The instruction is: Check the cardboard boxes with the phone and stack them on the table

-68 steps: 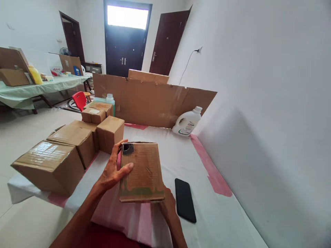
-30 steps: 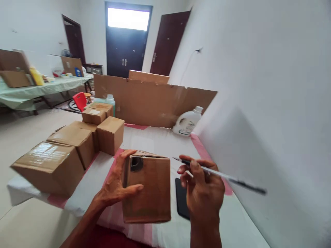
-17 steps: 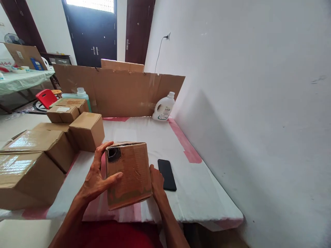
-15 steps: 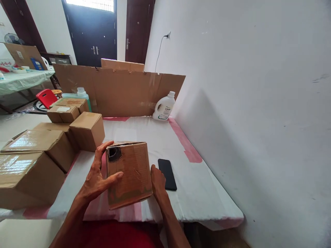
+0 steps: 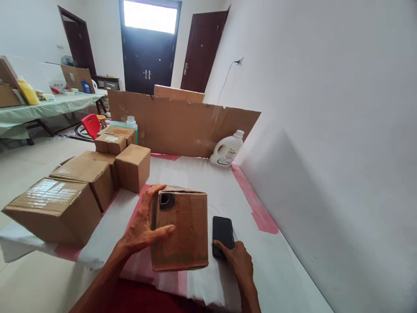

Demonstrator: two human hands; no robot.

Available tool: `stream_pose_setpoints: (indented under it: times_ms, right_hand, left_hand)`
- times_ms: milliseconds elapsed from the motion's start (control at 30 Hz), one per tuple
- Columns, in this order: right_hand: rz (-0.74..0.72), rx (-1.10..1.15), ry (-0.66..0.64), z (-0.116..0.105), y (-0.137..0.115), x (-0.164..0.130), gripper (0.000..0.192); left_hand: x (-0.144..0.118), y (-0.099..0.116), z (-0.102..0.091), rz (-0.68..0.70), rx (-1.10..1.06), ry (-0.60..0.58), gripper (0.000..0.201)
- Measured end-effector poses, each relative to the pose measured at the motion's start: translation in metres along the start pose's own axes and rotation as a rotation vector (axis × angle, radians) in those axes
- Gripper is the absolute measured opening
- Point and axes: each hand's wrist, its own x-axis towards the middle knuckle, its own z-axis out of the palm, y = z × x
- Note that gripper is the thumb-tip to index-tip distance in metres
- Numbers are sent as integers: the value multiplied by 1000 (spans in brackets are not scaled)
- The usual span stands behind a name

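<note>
Desk [image 5: 202,174] covered in white sheeting with pink strips. Resting on it: closed cartons [image 5: 81,182] along the left, black phone [image 5: 223,230] near front, white jug [image 5: 227,149] at back by cardboard sheet [image 5: 182,126].

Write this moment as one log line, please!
left hand: holds cardboard box | right hand: touches black phone | table

No text could be read anywhere. The white jug [image 5: 227,151] by the cardboard wall carried a green and white label, but its print was too small to make out. One small box [image 5: 110,143] in the stack had a pale sticker on top, and it looked blank or too blurred to read.
</note>
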Motion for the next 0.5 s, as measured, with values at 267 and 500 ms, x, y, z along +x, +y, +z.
stream_pose_setpoints:
  times_ms: [267, 500]
  right_hand:
    - [-91, 842, -134, -12, -6, -35, 61]
    - [-143, 1484, -437, -80, -41, -111, 57]
  left_hand:
    - [-3, -1, 3, 14, -27, 15, 83]
    - [-2, 0, 5, 27, -22, 12, 81]
